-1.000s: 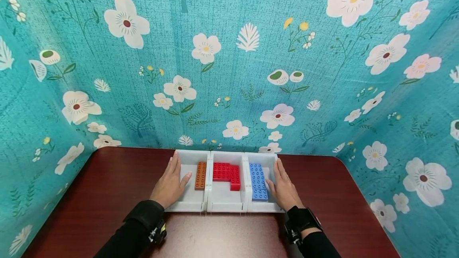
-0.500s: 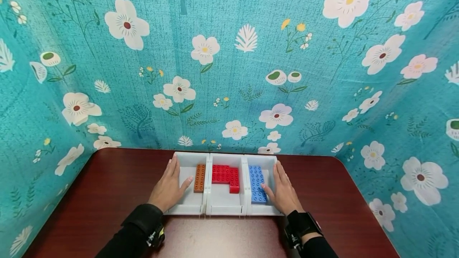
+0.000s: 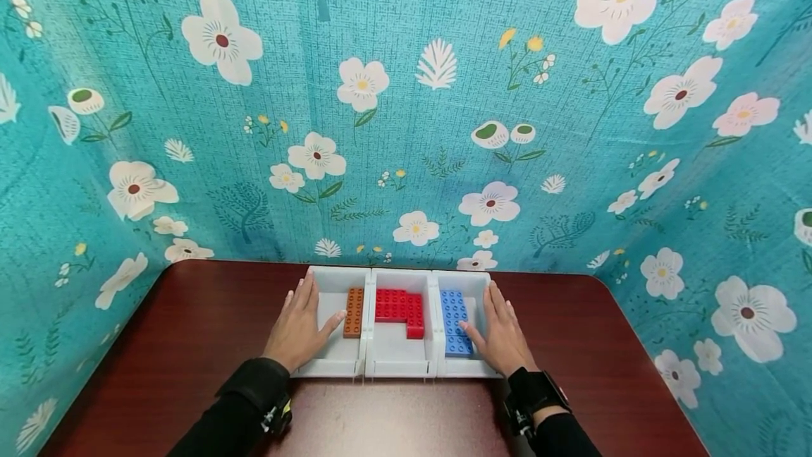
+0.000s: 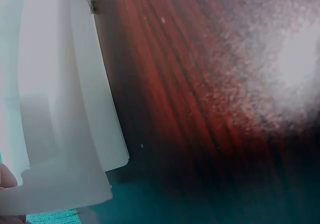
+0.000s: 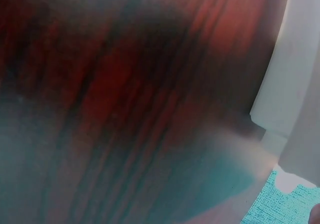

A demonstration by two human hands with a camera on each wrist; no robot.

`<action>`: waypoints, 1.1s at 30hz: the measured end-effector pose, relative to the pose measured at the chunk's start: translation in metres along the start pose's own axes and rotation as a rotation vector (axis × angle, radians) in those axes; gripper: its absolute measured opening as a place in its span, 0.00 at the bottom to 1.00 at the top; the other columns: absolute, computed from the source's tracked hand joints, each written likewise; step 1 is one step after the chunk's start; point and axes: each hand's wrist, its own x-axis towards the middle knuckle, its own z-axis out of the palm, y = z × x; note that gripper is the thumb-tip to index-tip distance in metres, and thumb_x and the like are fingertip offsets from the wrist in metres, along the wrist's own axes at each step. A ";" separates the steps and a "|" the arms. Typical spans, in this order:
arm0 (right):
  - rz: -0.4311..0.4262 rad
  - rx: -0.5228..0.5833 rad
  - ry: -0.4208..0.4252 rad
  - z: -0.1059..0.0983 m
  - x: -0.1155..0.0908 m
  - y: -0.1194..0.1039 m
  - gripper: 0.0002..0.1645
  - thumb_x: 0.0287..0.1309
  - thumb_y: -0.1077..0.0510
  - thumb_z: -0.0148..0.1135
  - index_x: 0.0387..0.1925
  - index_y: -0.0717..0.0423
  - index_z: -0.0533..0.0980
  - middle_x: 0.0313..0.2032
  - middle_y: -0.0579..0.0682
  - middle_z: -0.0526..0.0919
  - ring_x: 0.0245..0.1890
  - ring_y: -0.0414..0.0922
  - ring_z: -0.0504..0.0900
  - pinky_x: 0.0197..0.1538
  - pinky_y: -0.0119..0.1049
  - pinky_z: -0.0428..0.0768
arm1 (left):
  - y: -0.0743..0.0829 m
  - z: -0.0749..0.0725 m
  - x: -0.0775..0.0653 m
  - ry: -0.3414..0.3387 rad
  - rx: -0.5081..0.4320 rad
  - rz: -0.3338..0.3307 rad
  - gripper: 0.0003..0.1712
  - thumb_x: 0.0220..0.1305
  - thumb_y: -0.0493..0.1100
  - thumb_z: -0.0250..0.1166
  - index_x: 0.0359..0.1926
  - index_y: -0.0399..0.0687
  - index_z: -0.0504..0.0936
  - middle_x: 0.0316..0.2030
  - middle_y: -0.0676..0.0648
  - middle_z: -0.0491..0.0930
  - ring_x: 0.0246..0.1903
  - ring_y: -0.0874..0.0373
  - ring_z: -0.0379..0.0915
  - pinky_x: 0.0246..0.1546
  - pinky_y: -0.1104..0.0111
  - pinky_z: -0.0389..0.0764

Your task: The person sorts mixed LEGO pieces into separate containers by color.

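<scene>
Three white bins stand side by side at the back of the table: a left bin, a middle bin and a right bin. My left hand lies along the left bin's outer wall, its fingers straight and thumb reaching inward over the rim. Beyond that thumb is an orange-brown toy brick. Red bricks form a stepped shape in the middle bin. My right hand flanks the right bin's outer wall with straight fingers, its thumb extended over blue bricks.
The dark red-brown wooden table reaches in front and to both sides. A teal floral cloth hangs behind the table and along its sides. The left wrist view shows a bin wall and glare on the wood.
Both thumbs have spread inward, the left toward the orange-brown brick and the right over the blue bricks. The bricks keep their places in the bins.
</scene>
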 end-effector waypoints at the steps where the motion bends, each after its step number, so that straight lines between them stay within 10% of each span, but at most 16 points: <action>1: 0.000 -0.004 0.002 0.000 0.001 0.000 0.55 0.65 0.45 0.67 0.76 0.71 0.51 0.77 0.66 0.50 0.75 0.65 0.55 0.75 0.58 0.54 | -0.001 0.000 0.001 0.000 0.003 0.001 0.51 0.70 0.60 0.62 0.73 0.22 0.55 0.77 0.30 0.47 0.75 0.33 0.46 0.74 0.43 0.48; 11: 0.015 -0.007 -0.023 0.001 0.012 0.001 0.53 0.67 0.46 0.65 0.77 0.69 0.50 0.78 0.65 0.48 0.75 0.65 0.53 0.75 0.58 0.53 | -0.002 -0.001 0.010 -0.012 -0.003 -0.015 0.51 0.71 0.58 0.61 0.74 0.22 0.53 0.78 0.31 0.44 0.76 0.35 0.44 0.76 0.46 0.45; 21: 0.103 0.075 0.030 0.004 0.013 -0.001 0.36 0.75 0.66 0.49 0.77 0.71 0.48 0.76 0.68 0.50 0.72 0.66 0.60 0.71 0.62 0.62 | -0.004 0.005 0.010 0.088 -0.027 0.051 0.32 0.77 0.35 0.53 0.72 0.20 0.55 0.75 0.27 0.50 0.73 0.33 0.53 0.71 0.41 0.56; 27: 0.347 0.162 0.137 0.007 0.010 -0.006 0.23 0.78 0.58 0.45 0.63 0.73 0.61 0.63 0.73 0.63 0.52 0.70 0.74 0.53 0.62 0.74 | 0.001 0.008 0.009 0.038 -0.161 -0.190 0.29 0.80 0.36 0.44 0.72 0.19 0.51 0.74 0.20 0.40 0.73 0.28 0.47 0.69 0.40 0.59; 33: 0.309 -0.004 0.116 -0.005 0.011 -0.009 0.20 0.77 0.54 0.48 0.50 0.71 0.70 0.51 0.71 0.67 0.46 0.67 0.73 0.50 0.63 0.71 | 0.005 -0.002 0.010 0.046 -0.137 -0.343 0.19 0.81 0.40 0.44 0.53 0.22 0.63 0.69 0.18 0.54 0.66 0.25 0.58 0.64 0.38 0.66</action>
